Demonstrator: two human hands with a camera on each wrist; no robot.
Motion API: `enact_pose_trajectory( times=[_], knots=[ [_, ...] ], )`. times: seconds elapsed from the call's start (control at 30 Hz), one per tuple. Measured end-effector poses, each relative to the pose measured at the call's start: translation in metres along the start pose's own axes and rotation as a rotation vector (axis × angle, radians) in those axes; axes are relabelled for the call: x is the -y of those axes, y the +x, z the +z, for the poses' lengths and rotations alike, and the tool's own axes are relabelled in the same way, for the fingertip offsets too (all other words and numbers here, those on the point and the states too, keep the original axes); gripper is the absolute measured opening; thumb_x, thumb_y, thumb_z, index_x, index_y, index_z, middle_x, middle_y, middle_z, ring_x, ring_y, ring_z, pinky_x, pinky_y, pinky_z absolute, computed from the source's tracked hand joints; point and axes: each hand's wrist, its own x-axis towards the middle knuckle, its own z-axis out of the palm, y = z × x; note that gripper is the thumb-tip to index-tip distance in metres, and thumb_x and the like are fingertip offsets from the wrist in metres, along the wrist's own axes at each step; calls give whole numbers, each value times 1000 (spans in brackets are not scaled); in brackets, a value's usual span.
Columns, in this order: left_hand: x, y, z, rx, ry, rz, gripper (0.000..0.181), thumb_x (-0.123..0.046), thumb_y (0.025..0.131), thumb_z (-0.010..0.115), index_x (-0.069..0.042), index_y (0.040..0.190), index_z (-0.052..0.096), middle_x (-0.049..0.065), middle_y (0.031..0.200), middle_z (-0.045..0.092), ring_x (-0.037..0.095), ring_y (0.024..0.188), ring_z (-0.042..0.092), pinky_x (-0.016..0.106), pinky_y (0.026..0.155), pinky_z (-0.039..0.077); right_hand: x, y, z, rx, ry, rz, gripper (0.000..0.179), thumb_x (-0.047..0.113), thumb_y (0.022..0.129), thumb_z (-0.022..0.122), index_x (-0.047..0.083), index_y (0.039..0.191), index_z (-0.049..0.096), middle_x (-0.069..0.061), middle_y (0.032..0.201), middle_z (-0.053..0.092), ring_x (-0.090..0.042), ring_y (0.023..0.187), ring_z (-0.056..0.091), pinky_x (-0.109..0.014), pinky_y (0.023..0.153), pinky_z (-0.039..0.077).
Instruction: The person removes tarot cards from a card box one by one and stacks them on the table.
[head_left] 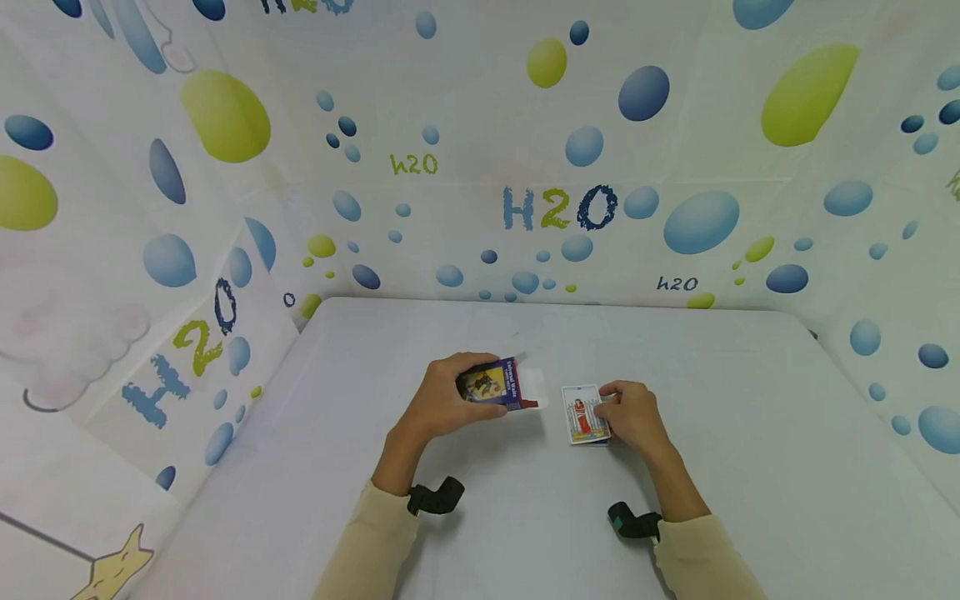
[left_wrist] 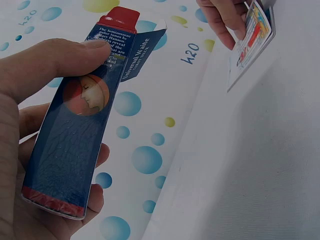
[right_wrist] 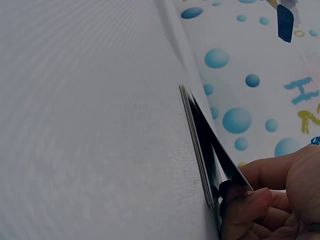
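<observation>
My left hand (head_left: pixel 435 400) grips a dark blue tarot card box (head_left: pixel 487 383) above the table, thumb on one side and fingers round the other. The box's end is open: its red tab (left_wrist: pixel 121 19) and blue flap (left_wrist: pixel 145 55) stick out in the left wrist view. To the right, my right hand (head_left: pixel 636 417) pinches the near edge of a tarot card (head_left: pixel 583 417) showing a figure in red. In the right wrist view, that card is tilted up from a thin stack of cards (right_wrist: pixel 196 150) lying on the table.
A white-covered table (head_left: pixel 517 517) lies under both hands. Behind and beside it hangs a white curtain (head_left: pixel 480 108) printed with blue and green drops and H2O lettering. Each wrist wears a black camera (head_left: pixel 442 496).
</observation>
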Motion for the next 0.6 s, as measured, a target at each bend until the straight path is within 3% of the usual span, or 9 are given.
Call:
enact_pose_trajectory(
  times=[0.27,0.6],
  knots=[
    [-1,1,0,-14,-6,8,67,-29,70,94,-20,131,68,1,127,67,21,109,59,42,92,53,1,-1,2,-30,-98,-48,32,5,87,70,-6,117,67,-11,82,61,-19,67,57,-28,55,47],
    [0,1,0,-5,-9,-2,68,-29,69,94,-21,131,67,0,127,67,21,109,59,42,92,53,-1,1,3,-17,-159,-62,43,7,88,69,-7,128,64,-11,83,63,-20,70,57,-28,57,47]
  ],
)
